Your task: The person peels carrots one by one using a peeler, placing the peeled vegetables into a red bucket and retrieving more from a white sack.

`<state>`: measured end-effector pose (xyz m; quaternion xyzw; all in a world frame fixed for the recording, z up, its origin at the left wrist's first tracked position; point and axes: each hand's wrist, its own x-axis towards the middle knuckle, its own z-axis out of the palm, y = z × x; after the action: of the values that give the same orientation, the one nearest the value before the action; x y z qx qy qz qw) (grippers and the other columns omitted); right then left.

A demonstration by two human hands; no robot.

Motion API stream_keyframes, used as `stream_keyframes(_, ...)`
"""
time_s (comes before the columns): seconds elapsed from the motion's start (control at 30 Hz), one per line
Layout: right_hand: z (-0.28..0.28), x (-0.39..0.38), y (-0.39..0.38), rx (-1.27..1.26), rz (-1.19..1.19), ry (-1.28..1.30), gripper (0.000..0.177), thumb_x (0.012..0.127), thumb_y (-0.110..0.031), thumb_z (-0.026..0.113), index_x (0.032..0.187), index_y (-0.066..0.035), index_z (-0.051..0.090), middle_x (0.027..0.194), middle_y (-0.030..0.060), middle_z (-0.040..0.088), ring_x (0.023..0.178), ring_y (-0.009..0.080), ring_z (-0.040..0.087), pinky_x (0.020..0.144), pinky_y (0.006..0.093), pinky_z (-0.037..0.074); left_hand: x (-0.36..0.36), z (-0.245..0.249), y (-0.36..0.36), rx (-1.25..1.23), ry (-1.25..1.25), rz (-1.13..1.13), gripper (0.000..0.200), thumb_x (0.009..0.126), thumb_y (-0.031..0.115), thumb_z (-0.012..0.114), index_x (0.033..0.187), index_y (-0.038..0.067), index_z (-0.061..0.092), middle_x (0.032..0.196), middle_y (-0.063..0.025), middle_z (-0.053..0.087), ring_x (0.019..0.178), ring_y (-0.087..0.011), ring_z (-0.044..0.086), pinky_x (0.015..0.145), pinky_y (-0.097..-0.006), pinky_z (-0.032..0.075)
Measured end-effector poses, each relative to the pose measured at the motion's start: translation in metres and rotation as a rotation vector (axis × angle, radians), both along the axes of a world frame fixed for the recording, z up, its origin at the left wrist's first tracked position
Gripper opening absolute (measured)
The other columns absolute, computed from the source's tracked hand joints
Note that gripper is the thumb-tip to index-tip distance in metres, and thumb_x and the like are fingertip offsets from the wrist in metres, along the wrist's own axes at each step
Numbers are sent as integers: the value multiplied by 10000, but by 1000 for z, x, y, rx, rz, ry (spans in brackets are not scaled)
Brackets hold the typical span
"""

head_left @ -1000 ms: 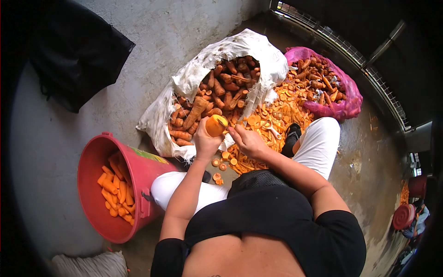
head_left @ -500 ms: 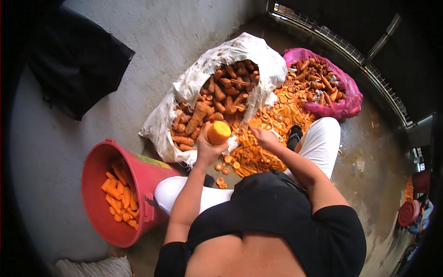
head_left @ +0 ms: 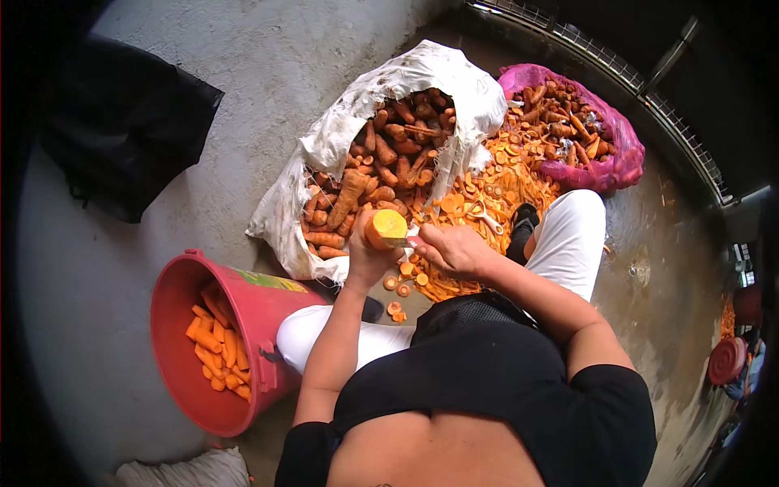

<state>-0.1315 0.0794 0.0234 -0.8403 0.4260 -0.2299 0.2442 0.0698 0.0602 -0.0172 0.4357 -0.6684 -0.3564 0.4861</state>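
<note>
My left hand grips a thick peeled carrot, cut end facing up. My right hand holds a small knife whose blade lies against the carrot's side. Both hands hover above a pile of orange peels and cut ends on the floor between my knees. Just beyond them an open white sack spills unpeeled brown carrots.
A red bucket with peeled carrot pieces stands at my left knee. A pink mesh bag of carrots lies at the far right. A black bag rests on the concrete floor at left. A drain grate runs along the wall.
My right hand reached out over the peel pile, then came back to the carrot with the knife blade against it. The left hand kept hold of the carrot.
</note>
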Motion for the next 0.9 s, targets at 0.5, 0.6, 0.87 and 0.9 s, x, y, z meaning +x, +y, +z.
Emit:
stream_keyframes(0.5,-1,0,-17,58,-18,77,406,965,-469,388,879,-79,463,630,192,582,610,403,579,541,503,434,9,11,6,297,187,-148,422,618,26,721,1011,36,569,927,-21,621,840,-99,589,759,-258,474)
stream_keyframes(0.6,0,0,-18,62,-20,75,403,965,-464,391,877,-79,471,622,192,579,597,404,574,536,502,431,11,18,6,350,192,-204,410,614,30,698,1006,26,578,905,-15,622,819,-90,582,751,-249,466)
stream_keyframes(0.87,-2,-6,-19,56,35,62,396,963,-457,402,874,-79,482,609,193,570,586,403,572,526,502,430,19,25,7,534,234,-400,444,578,66,678,1011,16,590,899,-1,622,789,-84,569,731,-236,458)
stream_keyframes(0.9,0,-5,-19,55,38,49,393,962,-457,405,878,-80,482,607,194,568,586,405,572,525,503,430,21,24,6,573,264,-432,454,568,67,675,1010,12,591,888,-1,620,769,-87,565,715,-236,456)
